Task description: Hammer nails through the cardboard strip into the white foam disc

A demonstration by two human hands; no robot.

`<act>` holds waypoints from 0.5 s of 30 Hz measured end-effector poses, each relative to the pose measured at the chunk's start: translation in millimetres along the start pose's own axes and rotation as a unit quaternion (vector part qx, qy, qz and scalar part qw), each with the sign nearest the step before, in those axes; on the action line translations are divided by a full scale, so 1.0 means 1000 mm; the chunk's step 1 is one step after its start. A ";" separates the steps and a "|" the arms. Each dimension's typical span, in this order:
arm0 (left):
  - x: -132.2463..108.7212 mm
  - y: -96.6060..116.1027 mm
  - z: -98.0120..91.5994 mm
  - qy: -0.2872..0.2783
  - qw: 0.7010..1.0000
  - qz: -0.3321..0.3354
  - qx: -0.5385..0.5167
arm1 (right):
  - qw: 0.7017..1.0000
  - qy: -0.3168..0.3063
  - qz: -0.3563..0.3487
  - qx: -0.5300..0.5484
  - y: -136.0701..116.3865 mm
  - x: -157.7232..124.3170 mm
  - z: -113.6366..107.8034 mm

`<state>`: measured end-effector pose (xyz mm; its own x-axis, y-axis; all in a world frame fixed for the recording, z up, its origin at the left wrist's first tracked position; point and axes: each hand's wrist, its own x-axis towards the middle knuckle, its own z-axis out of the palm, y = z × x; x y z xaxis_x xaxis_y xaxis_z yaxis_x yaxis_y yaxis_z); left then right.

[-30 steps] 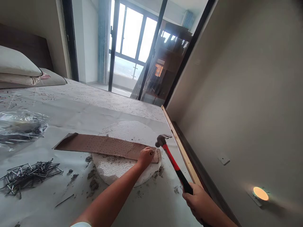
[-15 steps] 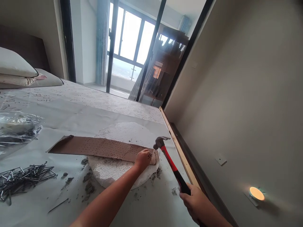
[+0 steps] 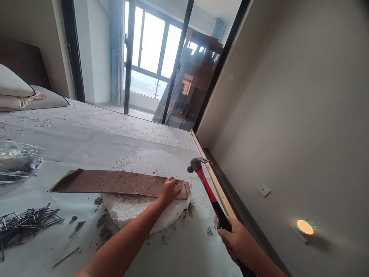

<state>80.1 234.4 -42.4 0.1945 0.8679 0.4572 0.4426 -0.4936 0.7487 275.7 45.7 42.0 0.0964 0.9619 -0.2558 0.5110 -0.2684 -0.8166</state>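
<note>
Left hand (image 3: 170, 190): fingers curled and pressed down on the right end of the perforated brown strip (image 3: 115, 182). It may pinch a nail there, but the view is too small to tell.

Right hand (image 3: 238, 242): closed around the lower end of the hammer (image 3: 206, 188), black grip inside the fist, red shaft rising up and left. The steel head hangs in the air just right of the strip's end, apart from it, claw pointing right.

Perforated brown strip: long, dotted with rows of small holes, lying flat across the white foam disc (image 3: 150, 192). Its left end overhangs the disc and bends upward.

White foam disc: round, resting on the bed (image 3: 100, 130), its near edge crumbled. Grey crumbs and dust lie on the sheet around it.

Bed: covered with a pale sheet printed with letters.

Pile of nails (image 3: 25, 223): loose, dark, long, on the sheet at the left, well apart from the disc. One stray nail (image 3: 65, 257) lies nearer the viewer.

Clear plastic bag (image 3: 17, 161): crumpled, at the far left beyond the pile, with dark thin pieces inside, probably more nails.

Pillows (image 3: 17, 90): stacked at the head of the bed.

Wooden batten (image 3: 211, 179): along the bed's right edge, beside the wall.
</note>
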 end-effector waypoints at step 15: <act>-0.152 0.018 -0.166 -0.172 0.949 0.070 0.254 | 0.959 -0.032 0.018 0.279 0.049 -0.064 0.066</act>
<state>-87.2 83.9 -18.7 0.5173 0.8067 0.2857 0.7400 -0.5893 0.3243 238.7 -32.9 -15.9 0.0430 0.9510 -0.3061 -0.0313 -0.3049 -0.9519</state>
